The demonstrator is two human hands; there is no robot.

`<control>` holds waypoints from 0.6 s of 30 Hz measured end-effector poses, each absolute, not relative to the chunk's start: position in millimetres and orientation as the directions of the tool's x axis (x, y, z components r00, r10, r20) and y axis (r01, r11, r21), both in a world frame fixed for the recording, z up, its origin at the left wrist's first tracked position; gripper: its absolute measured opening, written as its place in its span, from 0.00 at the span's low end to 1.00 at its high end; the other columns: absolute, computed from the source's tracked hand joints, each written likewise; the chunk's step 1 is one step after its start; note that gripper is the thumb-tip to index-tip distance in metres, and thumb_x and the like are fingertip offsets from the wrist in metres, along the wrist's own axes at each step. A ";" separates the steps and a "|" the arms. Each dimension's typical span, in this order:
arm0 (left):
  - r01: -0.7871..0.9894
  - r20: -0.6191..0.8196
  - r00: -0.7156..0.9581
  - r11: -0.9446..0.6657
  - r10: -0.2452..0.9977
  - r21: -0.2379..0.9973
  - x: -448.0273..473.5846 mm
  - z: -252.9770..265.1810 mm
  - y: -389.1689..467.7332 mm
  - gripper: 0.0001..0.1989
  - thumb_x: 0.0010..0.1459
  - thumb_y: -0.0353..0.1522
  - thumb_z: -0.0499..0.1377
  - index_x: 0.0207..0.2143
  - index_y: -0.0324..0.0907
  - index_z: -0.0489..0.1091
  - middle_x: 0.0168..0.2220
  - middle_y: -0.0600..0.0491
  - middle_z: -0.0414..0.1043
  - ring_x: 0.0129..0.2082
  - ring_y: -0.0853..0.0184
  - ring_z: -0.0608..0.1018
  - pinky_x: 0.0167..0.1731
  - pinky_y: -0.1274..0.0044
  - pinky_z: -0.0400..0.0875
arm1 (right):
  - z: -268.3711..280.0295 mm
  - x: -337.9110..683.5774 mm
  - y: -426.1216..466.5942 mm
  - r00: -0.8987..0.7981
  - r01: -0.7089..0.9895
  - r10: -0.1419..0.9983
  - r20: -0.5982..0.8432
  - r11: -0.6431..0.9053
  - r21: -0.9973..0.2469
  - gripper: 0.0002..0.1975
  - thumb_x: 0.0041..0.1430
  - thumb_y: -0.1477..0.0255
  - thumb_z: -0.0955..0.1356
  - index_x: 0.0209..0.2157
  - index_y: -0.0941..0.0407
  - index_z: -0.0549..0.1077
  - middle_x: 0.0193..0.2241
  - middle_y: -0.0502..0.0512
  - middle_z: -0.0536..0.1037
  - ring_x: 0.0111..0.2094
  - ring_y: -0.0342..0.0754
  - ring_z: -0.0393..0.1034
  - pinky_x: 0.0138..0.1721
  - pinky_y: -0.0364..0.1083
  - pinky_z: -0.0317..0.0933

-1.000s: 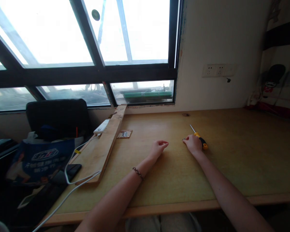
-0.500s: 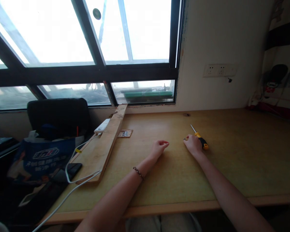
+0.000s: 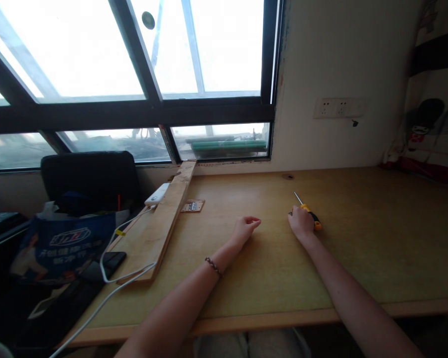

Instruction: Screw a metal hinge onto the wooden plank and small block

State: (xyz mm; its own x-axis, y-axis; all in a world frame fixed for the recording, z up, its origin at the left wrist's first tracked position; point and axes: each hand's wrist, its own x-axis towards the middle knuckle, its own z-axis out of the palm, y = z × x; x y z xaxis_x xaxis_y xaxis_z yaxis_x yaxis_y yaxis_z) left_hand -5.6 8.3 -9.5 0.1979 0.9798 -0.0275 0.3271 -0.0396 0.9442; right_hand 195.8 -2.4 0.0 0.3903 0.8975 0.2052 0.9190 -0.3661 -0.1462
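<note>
Big wooden desk (image 3: pixel 358 258) bare in middle. Long plank (image 3: pixel 160 223) on left side. Left hand (image 3: pixel 244 228) rests curled, holding nothing. Right hand (image 3: pixel 301 222) sits on yellow screwdriver (image 3: pixel 309 214); grip closing, not yet lifted. Next: pinch handle firmly, lift.

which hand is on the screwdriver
The right hand: it rests against the yellow-and-black screwdriver. The left hand, with the bracelet, lies loosely curled on bare table.
</note>
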 end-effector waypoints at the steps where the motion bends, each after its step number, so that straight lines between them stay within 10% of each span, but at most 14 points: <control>1: 0.325 -0.024 0.199 -0.043 0.980 0.945 -5.7 -9.8 8.4 0.18 0.45 0.39 0.59 0.34 0.35 0.75 0.20 0.55 0.67 0.21 0.73 0.64 0.23 0.79 0.55 | -0.1 196.9 -2.3 0.387 0.921 0.897 0.213 -0.364 -0.141 0.12 0.58 0.70 0.60 0.36 0.61 0.72 0.32 0.64 0.75 0.35 0.53 0.72 0.31 0.44 0.62; 18: 0.380 0.083 0.180 -0.147 0.980 0.913 -10.6 -18.2 16.2 0.16 0.49 0.39 0.57 0.33 0.36 0.75 0.23 0.52 0.71 0.23 0.71 0.68 0.25 0.79 0.58 | -5.4 204.6 2.5 0.390 0.919 0.893 0.225 -0.362 -0.156 0.11 0.57 0.69 0.62 0.37 0.60 0.72 0.32 0.65 0.75 0.35 0.53 0.72 0.31 0.45 0.60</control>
State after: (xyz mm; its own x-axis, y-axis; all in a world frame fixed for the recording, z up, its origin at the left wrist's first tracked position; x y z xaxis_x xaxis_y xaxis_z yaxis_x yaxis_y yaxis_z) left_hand -10.6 16.2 -18.2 0.1796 0.9802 0.0830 0.3796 -0.1469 0.9134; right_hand 204.6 2.5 -5.4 0.3898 0.8929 0.2252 0.9191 -0.3618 -0.1559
